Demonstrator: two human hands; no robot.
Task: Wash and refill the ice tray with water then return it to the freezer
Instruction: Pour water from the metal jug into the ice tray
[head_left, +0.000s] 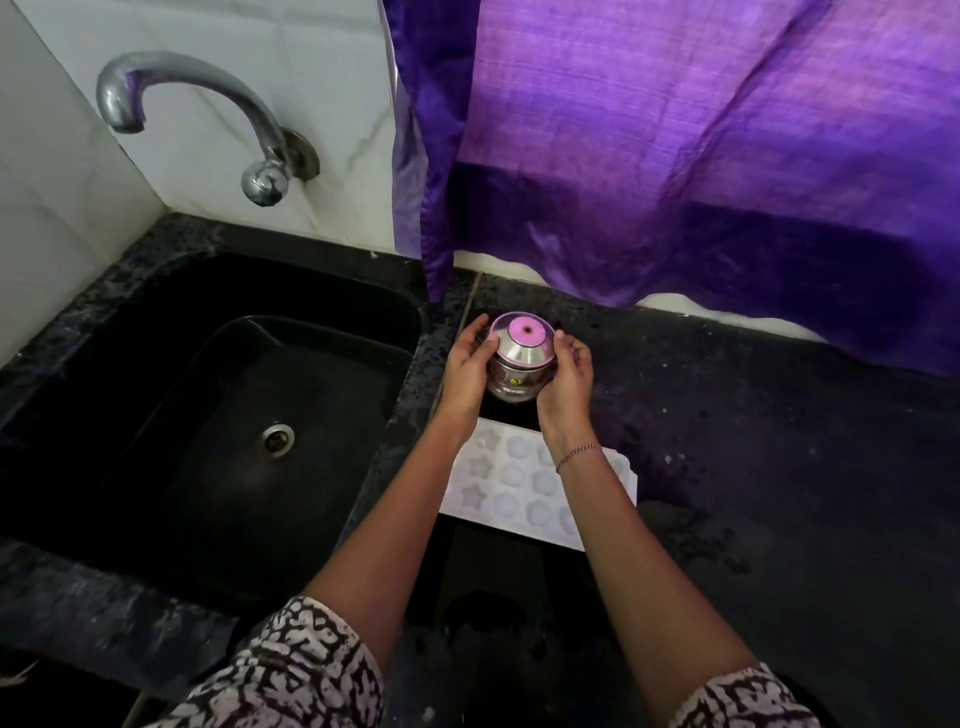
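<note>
A white ice tray (511, 493) with star and round moulds lies flat on the dark counter (753, 467), just right of the sink. Beyond it stands a steel water bottle (519, 364) with a pink-centred clear cap. My left hand (467, 371) grips the bottle's left side. My right hand (566, 387) wraps round its right side, its wrist passing over the tray's far edge. The tray's right part is hidden under my right forearm. Whether the moulds hold water cannot be told.
A black sink (218, 415) with a round drain (278, 439) fills the left. A chrome tap (197, 109) curves from the white tiled wall above it, with no water running. A purple curtain (701, 156) hangs over the counter's back edge.
</note>
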